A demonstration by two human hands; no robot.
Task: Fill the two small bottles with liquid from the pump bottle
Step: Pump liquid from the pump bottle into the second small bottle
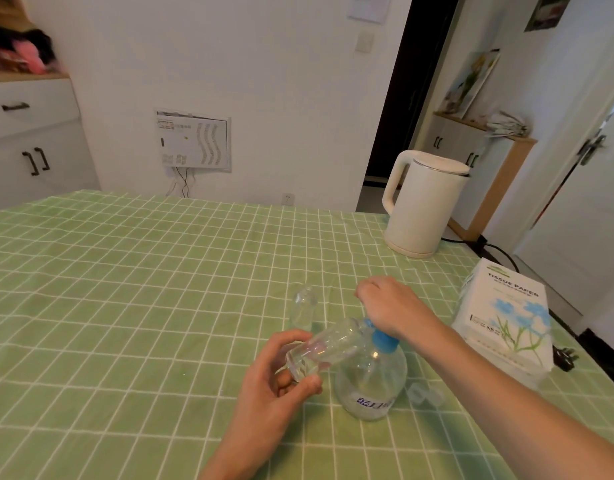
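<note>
Looking across the green checked table (125,271), I see the pump bottle (371,382) standing near the front edge with clear liquid inside. The right hand (390,306) sits on its blue top, fingers curled over it. The left hand (274,375) grips one small bottle (326,344) by the base, tilted, its mouth up at the spout. The second small bottle (303,306) stands just behind. Slow presses, mouth kept snug under the spout, should avoid dribbles.
</note>
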